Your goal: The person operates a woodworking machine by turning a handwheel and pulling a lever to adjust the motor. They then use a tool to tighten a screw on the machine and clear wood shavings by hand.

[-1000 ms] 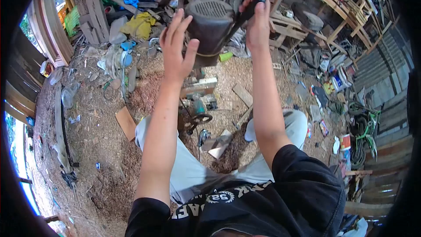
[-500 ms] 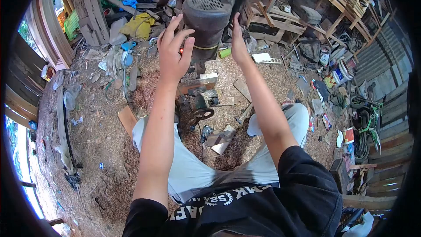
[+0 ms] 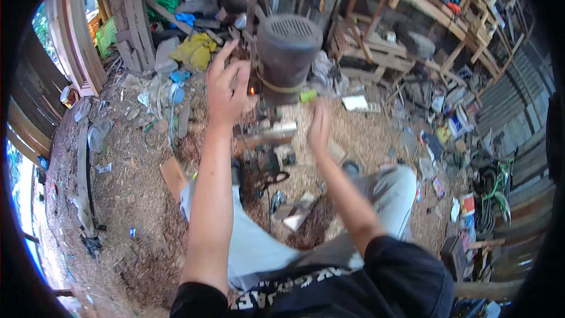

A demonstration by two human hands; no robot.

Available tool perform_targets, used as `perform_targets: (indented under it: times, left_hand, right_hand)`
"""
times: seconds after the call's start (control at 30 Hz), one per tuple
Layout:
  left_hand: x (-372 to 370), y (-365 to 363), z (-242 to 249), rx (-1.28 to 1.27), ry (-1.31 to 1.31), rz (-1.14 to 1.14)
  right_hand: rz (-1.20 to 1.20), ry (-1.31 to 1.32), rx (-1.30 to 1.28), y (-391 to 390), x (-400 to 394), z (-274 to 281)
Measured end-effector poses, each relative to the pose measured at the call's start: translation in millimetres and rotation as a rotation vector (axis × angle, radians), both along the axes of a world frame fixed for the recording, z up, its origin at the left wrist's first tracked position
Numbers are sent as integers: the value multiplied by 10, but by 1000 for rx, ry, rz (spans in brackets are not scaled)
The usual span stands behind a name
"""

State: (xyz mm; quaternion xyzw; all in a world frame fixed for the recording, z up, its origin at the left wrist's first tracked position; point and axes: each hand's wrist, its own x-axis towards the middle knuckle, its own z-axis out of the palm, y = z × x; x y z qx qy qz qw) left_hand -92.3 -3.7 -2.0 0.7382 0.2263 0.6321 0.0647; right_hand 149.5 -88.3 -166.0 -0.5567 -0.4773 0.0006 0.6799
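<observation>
Machine housing between the hands, left hand nearer

Dark machine housing [image 3: 288, 44], vented top up, sits ahead of both hands. Long axis roughly upright, narrowing toward the yellow band [image 3: 281, 88] near its lower end. Left hand [image 3: 225, 94] just beside its left flank: fingers parted, loosely bent, nothing visible in the grasp; contact unclear. Small red light [image 3: 253, 90] between that hand and the housing. Right hand [image 3: 319, 126] lower, nearer the body, apart from the housing. It's blurred, looks flat and edge-on; can't tell if it holds anything.

Brown wood piece [image 3: 265, 140] lies below the housing, long axis crosswise, right end toward the right hand. Handwheel [image 3: 276, 178] on the body side, between the knees.

Room: best on the right, over floor [image 3: 374, 135] covered in shavings. Left forearm takes up the left approach; upright post [image 3: 253, 3] and clutter crowd the far side.
</observation>
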Motion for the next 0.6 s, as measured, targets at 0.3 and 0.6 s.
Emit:
perform_targets:
  times: [0.3, 0.6]
  left_hand:
    - [-95, 0, 8, -174, -137, 80]
    - [-259, -8, -152, -373, -185, -25]
  right_hand:
    - [774, -376, -432, -1435, -1433, -1450]
    - [678, -603, -501, -1001, -1663, -1702]
